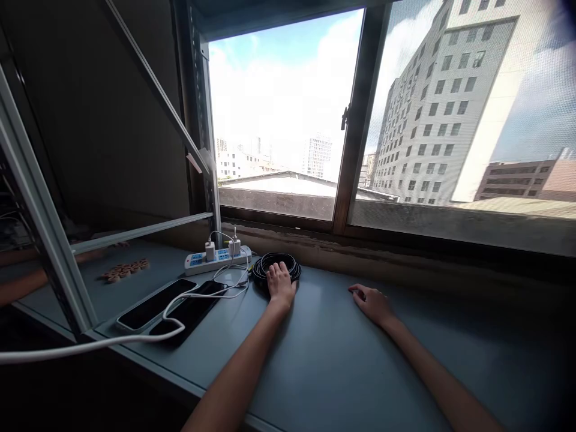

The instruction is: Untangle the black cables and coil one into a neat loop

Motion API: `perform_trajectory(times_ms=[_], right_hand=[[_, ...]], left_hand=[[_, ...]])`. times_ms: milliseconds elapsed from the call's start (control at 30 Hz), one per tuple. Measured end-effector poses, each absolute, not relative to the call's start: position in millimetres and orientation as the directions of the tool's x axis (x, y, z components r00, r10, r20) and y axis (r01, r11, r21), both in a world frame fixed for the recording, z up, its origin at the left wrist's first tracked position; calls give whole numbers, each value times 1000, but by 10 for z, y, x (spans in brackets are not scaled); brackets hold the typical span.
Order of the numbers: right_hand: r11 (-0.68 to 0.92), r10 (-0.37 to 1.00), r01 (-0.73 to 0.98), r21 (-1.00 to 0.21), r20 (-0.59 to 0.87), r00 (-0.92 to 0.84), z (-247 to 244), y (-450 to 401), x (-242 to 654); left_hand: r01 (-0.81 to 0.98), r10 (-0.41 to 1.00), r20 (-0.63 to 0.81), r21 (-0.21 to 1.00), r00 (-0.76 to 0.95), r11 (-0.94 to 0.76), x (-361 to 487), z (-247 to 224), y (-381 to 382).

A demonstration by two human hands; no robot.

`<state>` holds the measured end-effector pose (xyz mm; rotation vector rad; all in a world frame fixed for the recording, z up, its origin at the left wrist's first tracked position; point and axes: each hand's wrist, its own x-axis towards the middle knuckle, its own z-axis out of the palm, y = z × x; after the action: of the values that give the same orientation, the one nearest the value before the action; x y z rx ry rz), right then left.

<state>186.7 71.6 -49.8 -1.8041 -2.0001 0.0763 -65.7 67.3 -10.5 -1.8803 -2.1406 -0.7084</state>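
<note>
A coil of black cable (260, 275) lies on the grey-blue tabletop by the wall below the window. My left hand (281, 284) is closed over the coil's front right part, with its fingers across the ring; the fingers' undersides are hidden. To the right, my right hand (371, 303) rests on the table with nothing in it. Its index finger reaches out to the left, and the thumb stands a little apart from it. Bare tabletop (321, 318) lies between the two hands.
Left of the coil stands a white power strip (218, 259) with chargers plugged in. White cords (180, 297) run over two dark phones (155, 305). Beyond a metal frame post (45, 210), another person's arm (22, 288) is near small brown pieces (126, 270). A window (279, 120) rises behind.
</note>
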Motion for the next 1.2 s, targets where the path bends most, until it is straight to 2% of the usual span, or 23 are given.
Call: perform_trajectory(times_ms=[200, 633, 1200], right_hand=[[163, 961, 927, -339, 269, -70, -479, 694, 1867], [156, 960, 930, -333, 274, -63, -471, 690, 1864], [172, 957, 926, -337, 280, -76, -505, 712, 1883]], left_hand=[[971, 866, 481, 237, -138, 23, -654, -20, 631], [942, 900, 412, 335, -139, -8, -669, -48, 658], [904, 831, 521, 424, -194, -55, -693, -146, 766]])
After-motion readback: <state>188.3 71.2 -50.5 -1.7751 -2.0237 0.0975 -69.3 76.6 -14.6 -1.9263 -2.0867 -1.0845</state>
